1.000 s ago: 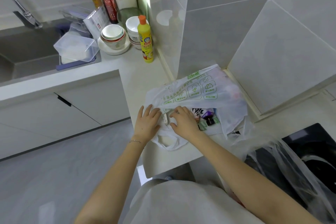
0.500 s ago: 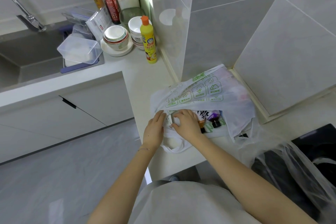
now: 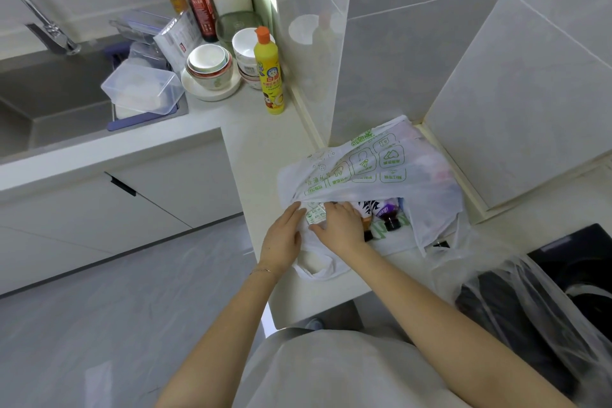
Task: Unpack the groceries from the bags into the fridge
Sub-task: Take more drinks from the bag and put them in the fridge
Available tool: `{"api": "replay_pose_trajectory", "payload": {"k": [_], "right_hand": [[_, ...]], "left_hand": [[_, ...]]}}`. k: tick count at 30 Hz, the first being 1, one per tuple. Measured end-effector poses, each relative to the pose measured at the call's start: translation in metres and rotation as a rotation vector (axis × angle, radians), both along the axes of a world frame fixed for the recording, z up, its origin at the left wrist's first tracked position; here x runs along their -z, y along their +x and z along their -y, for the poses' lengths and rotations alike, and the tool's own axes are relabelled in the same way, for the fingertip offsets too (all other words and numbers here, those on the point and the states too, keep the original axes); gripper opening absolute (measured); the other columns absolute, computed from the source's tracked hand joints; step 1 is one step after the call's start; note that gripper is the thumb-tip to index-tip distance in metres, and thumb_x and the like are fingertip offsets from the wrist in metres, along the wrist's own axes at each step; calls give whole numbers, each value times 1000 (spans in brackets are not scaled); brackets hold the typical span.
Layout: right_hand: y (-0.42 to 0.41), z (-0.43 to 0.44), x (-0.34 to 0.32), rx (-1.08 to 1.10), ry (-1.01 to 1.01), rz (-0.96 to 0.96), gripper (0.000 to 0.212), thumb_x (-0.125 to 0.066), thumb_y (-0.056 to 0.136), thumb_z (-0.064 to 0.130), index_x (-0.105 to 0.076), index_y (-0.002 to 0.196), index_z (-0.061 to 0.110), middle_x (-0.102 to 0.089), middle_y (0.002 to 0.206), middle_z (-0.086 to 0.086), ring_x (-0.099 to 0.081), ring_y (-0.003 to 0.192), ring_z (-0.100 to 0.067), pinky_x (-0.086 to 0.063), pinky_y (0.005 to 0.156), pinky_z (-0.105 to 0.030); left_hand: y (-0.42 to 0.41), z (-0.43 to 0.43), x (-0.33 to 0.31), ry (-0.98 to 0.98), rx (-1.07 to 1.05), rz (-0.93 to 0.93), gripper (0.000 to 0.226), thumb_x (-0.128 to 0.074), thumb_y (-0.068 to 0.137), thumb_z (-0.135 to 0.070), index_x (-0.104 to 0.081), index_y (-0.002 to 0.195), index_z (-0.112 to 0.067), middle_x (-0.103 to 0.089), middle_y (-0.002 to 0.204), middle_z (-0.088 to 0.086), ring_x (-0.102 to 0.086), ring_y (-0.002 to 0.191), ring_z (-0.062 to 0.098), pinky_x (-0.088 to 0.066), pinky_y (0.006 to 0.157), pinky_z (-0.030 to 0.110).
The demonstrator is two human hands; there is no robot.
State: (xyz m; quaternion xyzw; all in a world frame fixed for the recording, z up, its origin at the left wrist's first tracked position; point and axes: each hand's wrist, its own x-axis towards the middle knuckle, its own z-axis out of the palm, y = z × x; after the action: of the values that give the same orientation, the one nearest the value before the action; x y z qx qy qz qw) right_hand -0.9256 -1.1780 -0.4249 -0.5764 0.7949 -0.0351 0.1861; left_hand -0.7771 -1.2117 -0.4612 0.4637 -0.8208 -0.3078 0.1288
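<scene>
White plastic handle loop (image 3: 317,267) sits nearest me at the counter (image 3: 265,146) edge, part of the grocery bag (image 3: 364,169) lying on its side with the mouth facing me. My left hand (image 3: 281,238) comes next, fingers straight and flat on the bag's rim, gripping nothing. My right hand (image 3: 341,225) is just beside it, thumb and fingers closed on a small white packet (image 3: 316,216) with green print, as far as I can tell. The packet lies between the two hands at the mouth, touching both, so either could take it, but the right already has it. Just right of my right hand and a bit deeper in are two bottles: one mostly hidden by my hand, and a purple-label bottle (image 3: 388,214). Dark caps point back toward me and the bodies run away into the bag toward the wall (image 3: 397,76). That long axis means a straight pull toward me gets them out, and the right hand is the nearer one for it. What lies past them in the bag is veiled by plastic and I can't read it. A second bag (image 3: 530,305), clear, sits to my right, draped over the dark hob (image 3: 579,252). Farther along the counter are a yellow bottle (image 3: 270,73) and stacked bowls (image 3: 208,64) by the sink. Fridge not in view. Judgement: unpacking is barely started, the bag looks full, and the packet is the first item out.
</scene>
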Motion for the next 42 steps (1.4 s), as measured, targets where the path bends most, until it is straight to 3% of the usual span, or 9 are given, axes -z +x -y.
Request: {"api": "replay_pose_trajectory", "payload": {"k": [3,7,10,15,19,22,27,33,42], "right_hand": [[8,4,2,17,28,-54,64,-56,86,57,-49,125,7,-58,126,-8,-46,120,-26,-36,95,-37],[13,7,2,77,18,-27,62,-50,89,58,-51,123,5,-58,125,-9,-45,120,-27,-35,93,-37],[10,7,1,71,33,-17,54,-49,93,49,-49,125,6,-57,127,-9,-44,122,-27,-35,96,-38],[8,1,1,67,34,4,52,-55,92,45,-48,126,6,-58,125,-10,-44,123,-27,-35,98,-36],[8,0,1,77,39,13,52,-56,92,45,-49,124,5,-58,125,-12,-43,124,-28,-35,100,-35],[11,3,-2,66,58,-24,53,-55,91,49,-51,119,4,-60,121,-12,-46,121,-28,-37,97,-35],[16,10,-6,30,100,-122,63,-50,91,57,-51,119,1,-61,119,-12,-51,115,-27,-42,87,-35],[20,13,-8,37,140,-139,77,-52,87,62,-43,128,-3,-60,119,-11,-55,111,-25,-44,81,-33],[6,16,-33,61,49,-86,65,-54,84,59,-52,114,2,-62,113,-10,-53,109,-26,-42,85,-33]], "left_hand": [[6,0,8,-83,44,129,60,-66,79,-4,-52,136,-6,-47,146,12,-53,126,34,-46,100,48],[9,-4,3,-101,-42,146,51,-48,92,-39,-56,133,-9,-55,139,7,-55,124,31,-43,104,43],[6,1,-3,-140,-69,93,43,-57,91,-36,-65,118,-4,-66,123,11,-64,110,32,-49,93,41],[4,9,-2,-208,-36,75,49,-47,85,-50,-67,98,-7,-71,93,5,-66,80,29,-54,70,37],[5,11,-2,-192,-53,88,28,-70,79,-32,-64,93,-8,-68,80,6,-63,69,31,-47,59,33],[2,12,-5,-61,-113,73,31,-76,78,-17,-63,103,-4,-68,91,12,-62,84,34,-47,69,38],[0,12,-3,91,-184,45,39,-65,91,-22,-58,127,-10,-62,124,8,-55,114,27,-41,94,31],[1,11,4,98,-201,45,39,-66,89,-21,-60,126,-10,-64,120,9,-57,111,29,-43,91,33],[-1,13,-4,142,-182,-42,40,-68,88,-24,-58,125,-13,-64,116,4,-57,110,25,-44,92,30]]}}
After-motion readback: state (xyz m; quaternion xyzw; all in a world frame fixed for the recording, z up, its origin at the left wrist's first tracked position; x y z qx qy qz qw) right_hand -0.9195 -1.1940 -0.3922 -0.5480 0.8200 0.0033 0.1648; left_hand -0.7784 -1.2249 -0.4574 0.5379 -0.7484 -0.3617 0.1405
